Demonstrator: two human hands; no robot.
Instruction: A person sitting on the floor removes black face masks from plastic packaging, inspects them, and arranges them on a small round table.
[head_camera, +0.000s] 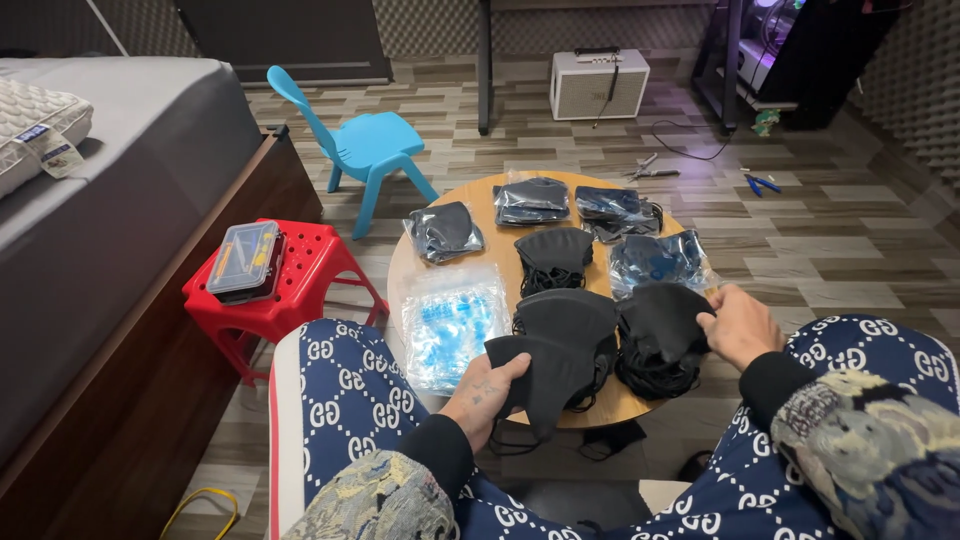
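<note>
Your left hand (483, 392) has its grip closed on a flat black fabric face mask (540, 375), low centre of the frame, over the near edge of the round wooden worktop (400, 262). Your right hand (738, 325) pinches the top of a loose heap of black masks (662, 335) at centre right. You look mid-sort, one mask at a time. The next move would likely call for matching edges before laying it on the middle stack (565, 312).

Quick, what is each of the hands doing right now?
Left hand: closed on a black face mask.
Right hand: fingers pinching the edge of a pile of black masks.
</note>
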